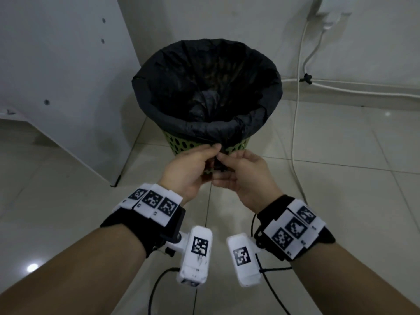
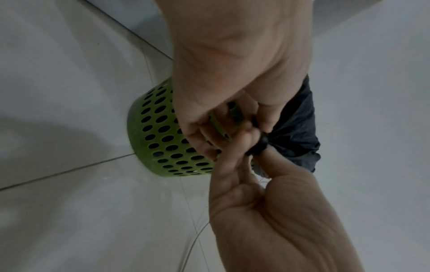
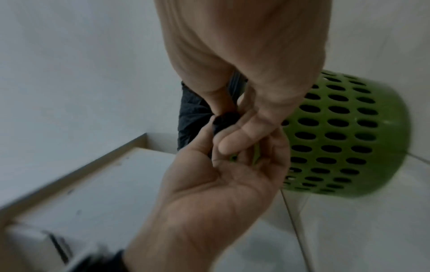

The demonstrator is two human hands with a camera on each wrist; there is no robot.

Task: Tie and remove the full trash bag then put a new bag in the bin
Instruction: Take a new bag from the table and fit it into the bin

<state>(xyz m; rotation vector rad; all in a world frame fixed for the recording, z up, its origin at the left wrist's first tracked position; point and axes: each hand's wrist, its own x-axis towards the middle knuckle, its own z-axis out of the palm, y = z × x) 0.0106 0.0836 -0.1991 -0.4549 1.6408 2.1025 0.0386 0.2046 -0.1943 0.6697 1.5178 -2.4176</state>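
Observation:
A green perforated bin (image 1: 181,143) stands on the tiled floor, lined with a black trash bag (image 1: 204,87) whose edge is folded over the rim. On the bin's near side, below the rim, the bag's slack is gathered into a small black knot (image 2: 258,145). My left hand (image 1: 214,148) and right hand (image 1: 221,160) meet there, and both pinch this knot between thumb and fingers. In the right wrist view the knot (image 3: 225,119) sits between the two thumbs, next to the bin (image 3: 344,132). The bag's inside is dark, so its contents are unclear.
A white cabinet panel (image 1: 68,87) stands just left of the bin. White cables (image 1: 295,133) hang down the wall from a socket (image 1: 327,10) and run across the floor to the right. Tiled floor (image 1: 341,178) lies around the bin.

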